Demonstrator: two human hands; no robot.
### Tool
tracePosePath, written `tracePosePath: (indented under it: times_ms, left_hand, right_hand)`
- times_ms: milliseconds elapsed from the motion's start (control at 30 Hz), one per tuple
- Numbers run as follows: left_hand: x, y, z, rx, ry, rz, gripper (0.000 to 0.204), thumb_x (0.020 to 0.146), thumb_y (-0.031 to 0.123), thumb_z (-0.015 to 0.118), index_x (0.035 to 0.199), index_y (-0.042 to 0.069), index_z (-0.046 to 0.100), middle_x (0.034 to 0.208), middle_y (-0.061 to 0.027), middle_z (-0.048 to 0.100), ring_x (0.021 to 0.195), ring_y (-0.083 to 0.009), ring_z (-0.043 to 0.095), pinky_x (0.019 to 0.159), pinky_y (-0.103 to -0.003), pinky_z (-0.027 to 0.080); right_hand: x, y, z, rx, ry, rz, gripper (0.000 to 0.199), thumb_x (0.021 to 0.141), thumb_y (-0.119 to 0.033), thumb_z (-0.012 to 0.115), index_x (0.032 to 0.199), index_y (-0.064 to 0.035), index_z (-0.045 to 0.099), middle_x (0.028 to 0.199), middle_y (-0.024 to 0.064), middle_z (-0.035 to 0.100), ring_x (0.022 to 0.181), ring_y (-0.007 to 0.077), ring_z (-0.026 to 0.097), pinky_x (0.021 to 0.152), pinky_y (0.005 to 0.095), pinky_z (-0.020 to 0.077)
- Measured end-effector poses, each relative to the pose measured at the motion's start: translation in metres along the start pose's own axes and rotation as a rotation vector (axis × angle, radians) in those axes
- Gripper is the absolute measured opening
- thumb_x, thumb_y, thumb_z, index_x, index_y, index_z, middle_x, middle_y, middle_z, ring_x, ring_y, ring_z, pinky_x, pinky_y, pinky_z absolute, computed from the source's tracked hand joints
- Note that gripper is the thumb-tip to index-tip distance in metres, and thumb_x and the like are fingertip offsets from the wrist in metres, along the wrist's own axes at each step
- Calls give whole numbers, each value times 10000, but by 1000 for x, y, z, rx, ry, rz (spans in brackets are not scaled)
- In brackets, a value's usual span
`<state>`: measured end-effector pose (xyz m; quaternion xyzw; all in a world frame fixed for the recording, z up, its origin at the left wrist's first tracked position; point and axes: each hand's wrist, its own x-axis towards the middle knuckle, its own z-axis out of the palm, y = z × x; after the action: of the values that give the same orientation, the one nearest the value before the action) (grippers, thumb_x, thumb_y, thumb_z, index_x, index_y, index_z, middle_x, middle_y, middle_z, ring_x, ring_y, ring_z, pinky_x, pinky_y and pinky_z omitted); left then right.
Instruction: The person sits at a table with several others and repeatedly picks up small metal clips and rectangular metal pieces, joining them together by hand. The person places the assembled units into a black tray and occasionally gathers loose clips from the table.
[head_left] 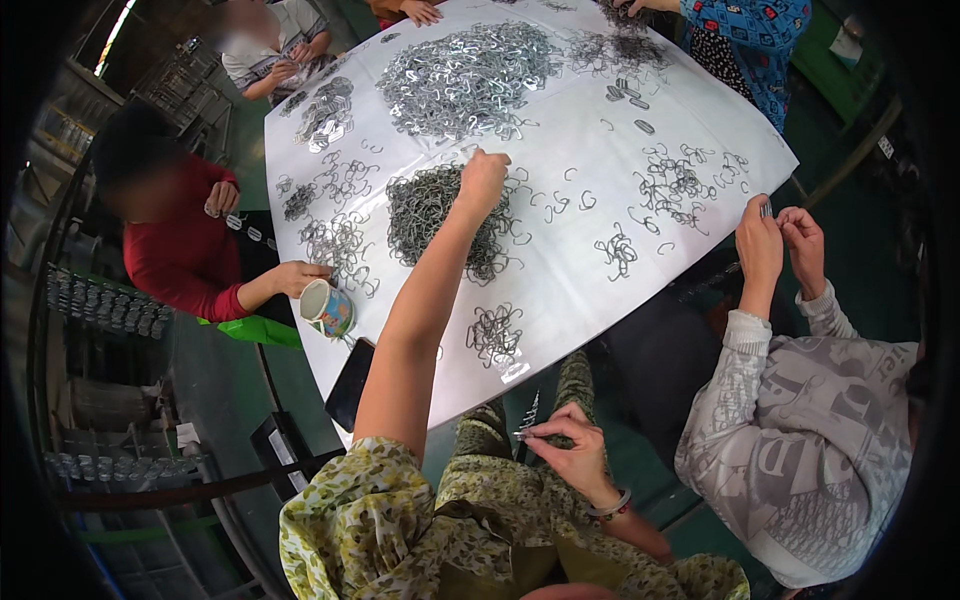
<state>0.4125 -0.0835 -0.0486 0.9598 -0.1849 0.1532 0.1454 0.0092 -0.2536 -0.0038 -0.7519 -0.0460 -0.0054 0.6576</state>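
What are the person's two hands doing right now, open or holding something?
Left hand: closed, reaching into the pile of metal clips.
Right hand: closed on a stack of metal clips.

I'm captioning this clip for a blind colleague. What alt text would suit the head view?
Seen from above, the person's left hand reaches into a heap of small metal clips on a white table, while the right hand holds a stack of clips near the lap. Other people sit around the table sorting further clip piles.
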Motion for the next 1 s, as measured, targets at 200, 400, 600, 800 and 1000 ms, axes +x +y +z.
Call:
tracePosePath:
  times_ms: [200, 400, 600, 800, 1000]
  left_hand:
    - [3, -4, 6, 18, 68, -33, 106, 825, 79, 634, 891, 85, 717, 905, -167, 671, 927, -354, 614, 806, -443, 527]
    - [7, -23, -52, 156, -94, 57, 111, 805, 169, 685, 875, 125, 759, 852, -135, 720, 919, -325, 643, 776, -416, 532]
    - [29, -43, -58, 180, -1009, -58, 124, 764, 83, 663, 765, 140, 773, 825, -80, 738, 820, -240, 705, 706, -379, 552]
    - [38, -39, -68, 59, -328, 33, 119, 765, 65, 687, 828, 118, 773, 813, -65, 737, 805, -235, 702, 690, -363, 556]
    - [52, -72, 7, 277, -151, 144, 125, 768, 55, 655, 855, 80, 741, 863, -124, 715, 856, -297, 687, 722, -389, 568]
  right_hand:
    - [-4, 6, 1, -4, -5, 14, 203, 704, -5, 810, 884, -85, 761, 784, 27, 615, 732, 137, 584, 608, 272, 454]
    - [-2, -4, -3, -4, -23, 22, 200, 696, 7, 809, 868, -84, 763, 769, 24, 628, 727, 127, 585, 588, 262, 451]
    - [5, -8, 2, 69, -91, -70, 201, 693, 21, 805, 864, -79, 765, 757, 19, 630, 726, 128, 578, 584, 265, 445]
    - [6, -11, 0, 32, -100, 63, 192, 696, -3, 819, 860, -88, 767, 746, 17, 623, 732, 130, 580, 594, 269, 448]
    - [11, -4, 4, 49, -156, 86, 230, 684, 3, 824, 883, -102, 775, 753, 19, 634, 731, 129, 578, 607, 264, 455]
